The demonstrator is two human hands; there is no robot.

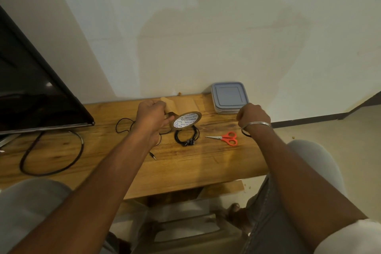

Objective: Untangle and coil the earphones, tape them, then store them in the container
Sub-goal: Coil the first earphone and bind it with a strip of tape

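On the wooden table (185, 167), the coiled earphones (186, 138) lie just near of the tape roll (186, 120).
My left hand (151, 117) grips the tape roll. My right hand (253, 116) is curled in a fist further right; I cannot tell if it holds anything. Red scissors (225, 138) lie right of the earphones. The container (229, 97), lid on, sits far right by the wall.
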